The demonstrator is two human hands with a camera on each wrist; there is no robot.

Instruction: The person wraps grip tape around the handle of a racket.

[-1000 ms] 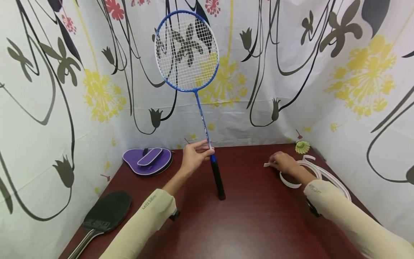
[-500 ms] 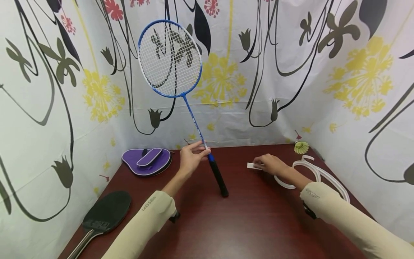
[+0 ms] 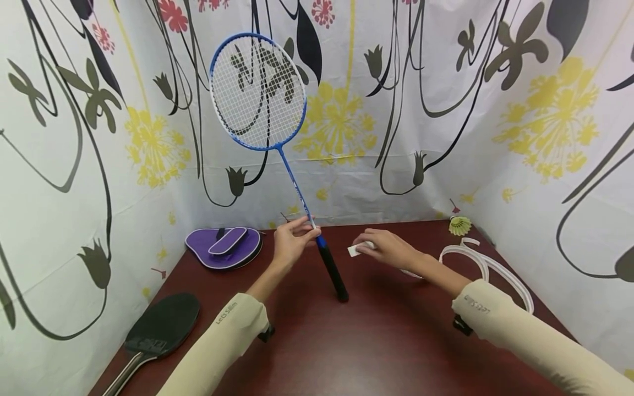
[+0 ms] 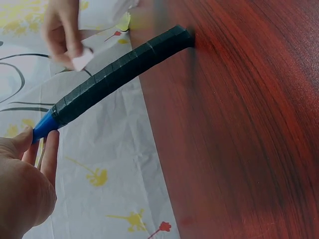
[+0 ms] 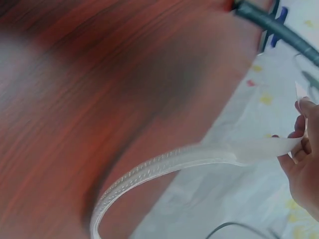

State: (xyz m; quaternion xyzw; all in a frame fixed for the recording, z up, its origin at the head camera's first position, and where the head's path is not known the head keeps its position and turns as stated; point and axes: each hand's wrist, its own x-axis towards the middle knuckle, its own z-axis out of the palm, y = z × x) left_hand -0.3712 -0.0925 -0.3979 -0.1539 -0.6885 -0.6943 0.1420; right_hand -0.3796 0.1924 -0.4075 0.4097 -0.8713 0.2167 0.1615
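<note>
A blue and white badminton racket [image 3: 333, 272] stands tilted, its strung head up and leaning left. My left hand [image 3: 291, 242] pinches it between thumb and fingers where the shaft meets the blue cone above the black handle. In the left wrist view the black wrap [image 4: 119, 74] on the handle shows in full. My right hand [image 3: 391, 248] pinches white grip tape [image 5: 164, 162] near one end, with a short flat tip sticking out past the fingers. That tip is to the right of the handle, apart from it. The tape trails back in a curve to the table's right side.
On the left lie a black table tennis bat [image 3: 163, 324] and a purple bat case [image 3: 203, 242]. A yellow-green shuttlecock [image 3: 460, 225] sits at the back right corner of the dark red table [image 3: 317, 352]. Patterned cloth [image 3: 188, 137] surrounds three sides.
My right hand has moved left with the tape end, closer to the racket handle. The racket's head has tipped left and slightly lower; my left hand keeps its hold.
</note>
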